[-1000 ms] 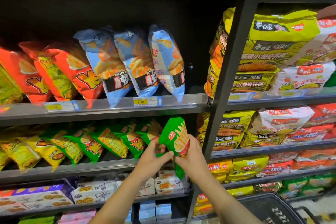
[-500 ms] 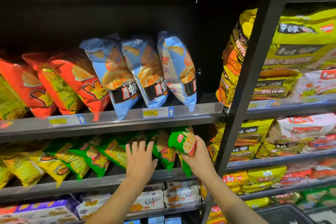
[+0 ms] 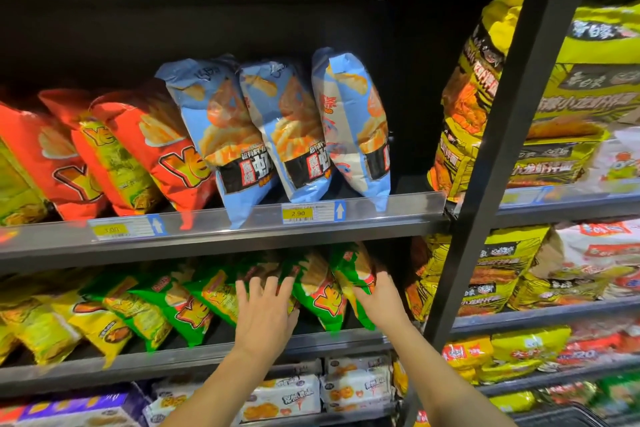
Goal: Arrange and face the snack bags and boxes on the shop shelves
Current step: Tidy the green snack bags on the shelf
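Shop shelving, middle shelf point(image 3: 194, 355): green snack bags point(image 3: 194, 308) are leaning in a row. Left hand point(image 3: 265, 314), fingers spread, is pressing flat on one bag; right hand point(image 3: 377, 298) is gripping the endmost green bag point(image 3: 351, 270). Advised: seating it upright, face outward, without crushing.

The green bag point(image 3: 354, 272), held up before the shelves by both hands a second ago, now stands at the right end of the middle shelf point(image 3: 166, 359); the left hand point(image 3: 265, 314) has let go and presses spread fingers on the neighbouring bags point(image 3: 320, 295); only the right hand point(image 3: 380, 302) grips it.
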The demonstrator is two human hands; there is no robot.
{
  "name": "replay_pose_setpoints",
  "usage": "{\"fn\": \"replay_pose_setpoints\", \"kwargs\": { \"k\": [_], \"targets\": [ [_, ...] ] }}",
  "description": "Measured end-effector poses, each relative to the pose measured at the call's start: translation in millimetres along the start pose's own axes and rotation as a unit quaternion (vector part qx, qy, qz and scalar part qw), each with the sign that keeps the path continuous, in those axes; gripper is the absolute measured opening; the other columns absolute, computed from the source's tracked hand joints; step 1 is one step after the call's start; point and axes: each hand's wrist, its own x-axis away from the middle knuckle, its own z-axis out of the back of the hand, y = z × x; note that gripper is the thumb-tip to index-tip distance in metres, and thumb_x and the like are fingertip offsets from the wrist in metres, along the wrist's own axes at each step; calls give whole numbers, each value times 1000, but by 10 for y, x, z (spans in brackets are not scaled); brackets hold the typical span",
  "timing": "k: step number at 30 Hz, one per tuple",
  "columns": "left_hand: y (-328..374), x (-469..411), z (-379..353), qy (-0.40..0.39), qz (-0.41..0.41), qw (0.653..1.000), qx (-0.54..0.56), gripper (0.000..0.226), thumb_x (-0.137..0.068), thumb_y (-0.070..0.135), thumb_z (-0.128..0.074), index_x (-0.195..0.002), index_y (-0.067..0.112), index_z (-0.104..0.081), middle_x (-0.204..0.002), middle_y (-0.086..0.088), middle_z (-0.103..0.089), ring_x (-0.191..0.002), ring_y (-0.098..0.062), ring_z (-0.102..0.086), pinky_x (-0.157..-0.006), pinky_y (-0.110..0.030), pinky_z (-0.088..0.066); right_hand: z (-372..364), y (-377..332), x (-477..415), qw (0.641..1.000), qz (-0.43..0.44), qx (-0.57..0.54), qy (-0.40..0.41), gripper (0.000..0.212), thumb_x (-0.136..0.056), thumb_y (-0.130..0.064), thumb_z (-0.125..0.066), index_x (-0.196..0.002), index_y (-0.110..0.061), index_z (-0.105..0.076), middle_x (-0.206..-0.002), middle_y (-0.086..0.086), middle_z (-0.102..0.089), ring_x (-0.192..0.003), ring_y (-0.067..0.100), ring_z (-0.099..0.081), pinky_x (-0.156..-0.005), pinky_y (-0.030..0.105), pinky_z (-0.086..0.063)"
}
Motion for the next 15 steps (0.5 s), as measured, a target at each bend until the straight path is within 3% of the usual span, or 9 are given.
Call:
{"fn": "replay_pose_setpoints", "kwargs": {
  "k": [5, 9, 15],
  "targets": [
    [-40, 19, -7, 10, -7, 1000, -5, 72, -58, 49, -97, -118, 19, -74, -100, -9, -72, -93, -41, -65, -94, -68, -49, -13, 43, -67, 999, -19, 13, -22, 24, -100, -25, -69, -108, -16, -49, -96, -2, -57, -85, 10, -57, -67, 22, -45],
    [-22, 42, 7, 16, -10, 1000, -6, 74, -53, 49, -98, -116, 19, -75, -98, -8, -72, -92, -41, -66, -92, -68, -49, -19, 114, -150, 999, -15, 6, -29, 32, -96, -26, -73, -120, -19, -53, -112, 3, -68, -99, 18, -66, -87, 33, -57],
    [-42, 24, 39, 5, -8, 1000, -15, 76, -52, 54, -96, -117, 21, -75, -98, -6, -73, -92, -38, -68, -91, -66, -51, -16, 207, -85, 999, -30, 23, -37, 49, -94, -21, -75, -135, -13, -50, -131, 6, -62, -120, 25, -63, -103, 40, -54]
  ]
}}
